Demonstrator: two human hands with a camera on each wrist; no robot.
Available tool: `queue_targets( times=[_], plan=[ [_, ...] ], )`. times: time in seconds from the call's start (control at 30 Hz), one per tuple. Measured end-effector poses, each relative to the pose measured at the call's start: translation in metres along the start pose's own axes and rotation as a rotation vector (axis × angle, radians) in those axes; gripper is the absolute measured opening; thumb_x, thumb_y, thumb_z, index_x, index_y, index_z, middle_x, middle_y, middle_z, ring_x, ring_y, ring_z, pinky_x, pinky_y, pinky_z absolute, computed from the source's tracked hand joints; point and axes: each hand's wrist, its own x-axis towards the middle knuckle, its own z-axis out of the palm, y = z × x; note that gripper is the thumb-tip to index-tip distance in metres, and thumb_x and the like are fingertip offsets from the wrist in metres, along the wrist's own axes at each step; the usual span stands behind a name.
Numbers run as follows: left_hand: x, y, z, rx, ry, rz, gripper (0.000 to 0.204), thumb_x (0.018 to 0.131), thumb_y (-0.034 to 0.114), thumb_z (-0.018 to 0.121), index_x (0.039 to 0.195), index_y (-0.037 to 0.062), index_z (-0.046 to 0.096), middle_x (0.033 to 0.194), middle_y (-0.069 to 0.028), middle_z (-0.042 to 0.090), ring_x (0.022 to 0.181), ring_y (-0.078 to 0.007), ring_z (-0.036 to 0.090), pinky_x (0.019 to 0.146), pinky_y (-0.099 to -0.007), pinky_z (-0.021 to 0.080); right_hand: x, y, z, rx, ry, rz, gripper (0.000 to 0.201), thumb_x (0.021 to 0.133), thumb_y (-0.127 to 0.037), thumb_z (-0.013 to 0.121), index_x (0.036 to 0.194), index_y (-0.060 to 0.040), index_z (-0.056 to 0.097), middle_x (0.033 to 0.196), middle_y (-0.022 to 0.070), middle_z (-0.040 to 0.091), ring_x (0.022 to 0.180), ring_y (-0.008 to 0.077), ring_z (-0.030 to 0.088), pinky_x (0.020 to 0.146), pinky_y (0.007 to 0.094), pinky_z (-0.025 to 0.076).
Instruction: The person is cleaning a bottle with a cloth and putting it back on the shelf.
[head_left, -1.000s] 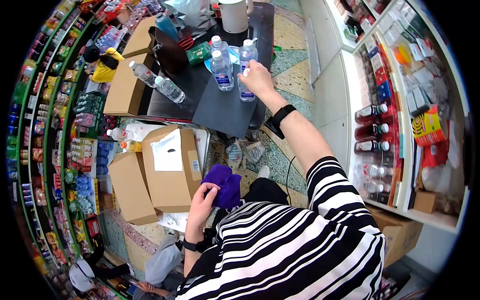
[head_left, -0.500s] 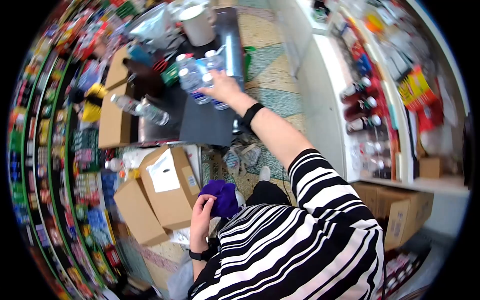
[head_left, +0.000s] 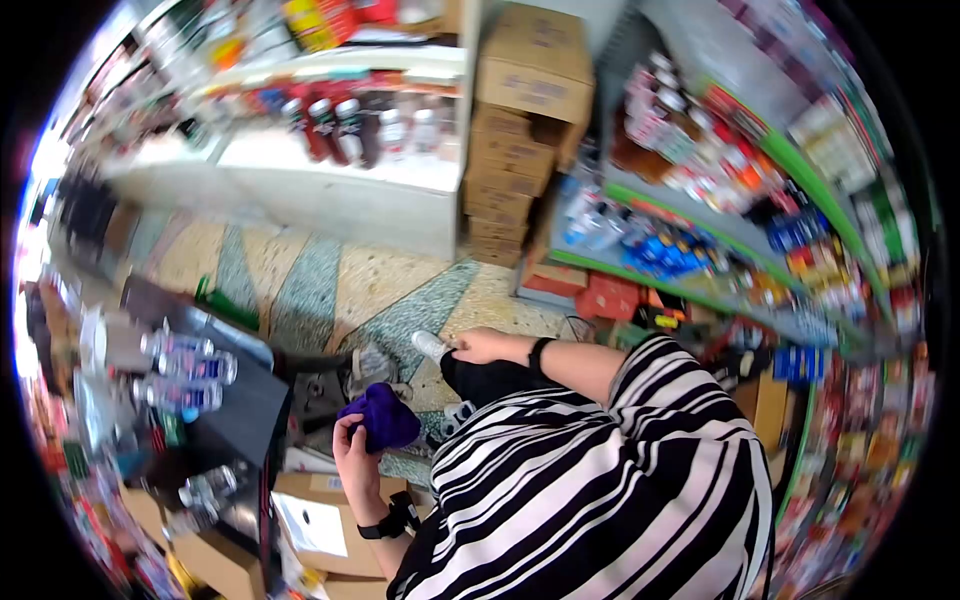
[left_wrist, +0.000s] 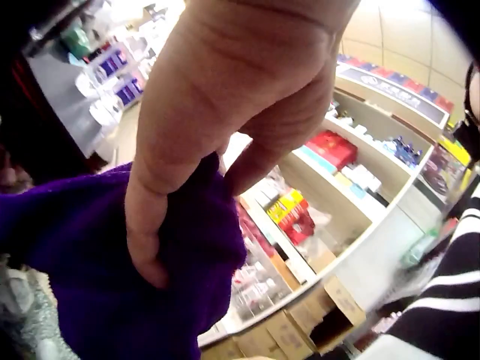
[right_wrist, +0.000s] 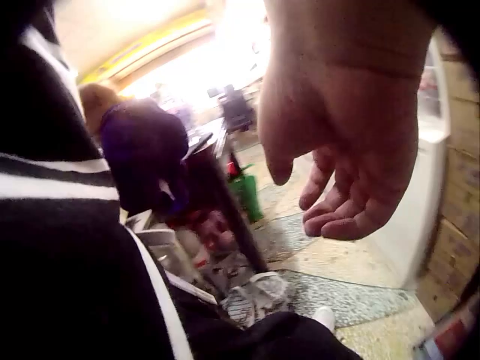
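Observation:
A purple cloth hangs from the left hand, which pinches it near its edge. In the left wrist view the fingers of the left hand curl over the bunched cloth. The right hand is held low in front of the body, above a white shoe. Seen from the right wrist, the right hand has loosely bent fingers and nothing in it. Several clear bottles stand on the dark table, away from both hands.
Cardboard boxes are stacked beside a white shelf unit with dark bottles. Green-edged shelves of goods run along the right. An opened carton lies below the left hand. Patterned floor lies ahead.
The head view has swung right, so the table now lies at the left. The right hand has left the bottles on the table and come down near the body. The left hand still holds the cloth.

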Motion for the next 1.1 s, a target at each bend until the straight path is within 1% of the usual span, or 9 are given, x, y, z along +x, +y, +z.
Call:
queue_targets(
  times=[0.03, 0.1, 0.2, 0.3, 0.43, 0.73, 0.87, 0.97, 1.1],
  plan=[
    [0.007, 0.000, 0.009, 0.074, -0.051, -0.001, 0.013, 0.093, 0.003, 0.046, 0.101, 0.0095, 0.054, 0.095, -0.0025, 0.056, 0.081, -0.0127, 0.058, 0.062, -0.0276, 0.054, -0.038, 0.006, -0.009, 0.102, 0.048, 0.108, 0.032, 0.080, -0.035, 0.062, 0.083, -0.0034, 0.066, 0.081, 0.0199, 0.066, 0.079, 0.0380, 0.064, 0.069, 0.0455, 0.049],
    [0.015, -0.006, 0.044, 0.201, -0.146, -0.001, 0.012, 0.093, 0.003, 0.046, 0.101, 0.0096, 0.054, 0.094, -0.0025, 0.056, 0.078, -0.0123, 0.058, 0.060, -0.0268, 0.053, -0.082, 0.054, -0.001, 0.172, 0.162, 0.215, 0.032, 0.081, -0.034, 0.063, 0.087, -0.0038, 0.068, 0.081, 0.0174, 0.068, 0.075, 0.0327, 0.066, 0.067, 0.0431, 0.050],
    [0.016, -0.020, 0.095, 0.288, -0.377, 0.012, 0.013, 0.094, 0.005, 0.048, 0.104, 0.0093, 0.056, 0.095, -0.0028, 0.054, 0.079, -0.0120, 0.056, 0.059, -0.0264, 0.052, -0.151, 0.060, -0.026, 0.513, 0.384, 0.361, 0.024, 0.085, -0.025, 0.061, 0.089, -0.0028, 0.068, 0.074, 0.0107, 0.067, 0.061, 0.0200, 0.065, 0.059, 0.0357, 0.050],
    [-0.002, -0.030, 0.148, 0.417, -0.498, -0.059, 0.014, 0.094, 0.006, 0.049, 0.105, 0.0088, 0.056, 0.098, -0.0034, 0.053, 0.082, -0.0134, 0.056, 0.063, -0.0279, 0.053, -0.199, 0.098, -0.022, 0.684, 0.569, 0.458, 0.024, 0.086, -0.024, 0.058, 0.091, -0.0031, 0.068, 0.071, 0.0101, 0.065, 0.059, 0.0197, 0.064, 0.057, 0.0347, 0.050],
    [-0.024, -0.062, 0.194, 0.344, -0.634, -0.164, 0.014, 0.094, 0.006, 0.048, 0.105, 0.0087, 0.055, 0.096, -0.0035, 0.054, 0.084, -0.0155, 0.057, 0.067, -0.0338, 0.053, -0.270, 0.156, -0.012, 0.887, 0.560, 0.575, 0.024, 0.088, -0.022, 0.055, 0.085, -0.0009, 0.066, 0.064, 0.0098, 0.061, 0.055, 0.0188, 0.062, 0.051, 0.0342, 0.049],
    [-0.081, -0.160, 0.308, 0.557, -0.600, -0.174, 0.012, 0.092, 0.007, 0.049, 0.101, 0.0101, 0.057, 0.100, -0.0059, 0.058, 0.090, -0.0211, 0.060, 0.066, -0.0417, 0.054, -0.414, 0.301, 0.019, 0.952, 0.593, 0.771, 0.031, 0.092, -0.024, 0.054, 0.071, -0.0013, 0.056, 0.057, 0.0095, 0.056, 0.051, 0.0208, 0.056, 0.052, 0.0364, 0.047],
    [-0.110, -0.240, 0.385, 0.566, -0.575, -0.211, 0.010, 0.094, 0.010, 0.050, 0.100, 0.0094, 0.057, 0.097, -0.0039, 0.058, 0.086, -0.0174, 0.060, 0.068, -0.0363, 0.054, -0.469, 0.373, 0.035, 0.989, 0.701, 0.779, 0.028, 0.090, -0.028, 0.056, 0.085, -0.0017, 0.063, 0.069, 0.0139, 0.063, 0.065, 0.0253, 0.064, 0.061, 0.0386, 0.049],
    [-0.140, -0.290, 0.450, 0.777, -0.609, -0.300, 0.011, 0.094, 0.012, 0.051, 0.103, 0.0087, 0.058, 0.096, -0.0035, 0.058, 0.085, -0.0148, 0.061, 0.066, -0.0311, 0.054, -0.500, 0.433, 0.054, 0.903, 0.788, 0.748, 0.025, 0.090, -0.024, 0.059, 0.097, 0.0000, 0.063, 0.083, 0.0114, 0.066, 0.069, 0.0205, 0.066, 0.060, 0.0330, 0.052],
    [-0.153, -0.358, 0.521, 0.884, -0.755, -0.408, 0.011, 0.095, 0.014, 0.052, 0.103, 0.0076, 0.059, 0.094, -0.0007, 0.058, 0.084, -0.0088, 0.059, 0.065, -0.0255, 0.053, -0.536, 0.484, 0.074, 1.012, 1.131, 0.677, 0.013, 0.088, -0.012, 0.057, 0.092, -0.0011, 0.062, 0.078, 0.0092, 0.066, 0.069, 0.0167, 0.063, 0.062, 0.0314, 0.050]
  ],
)
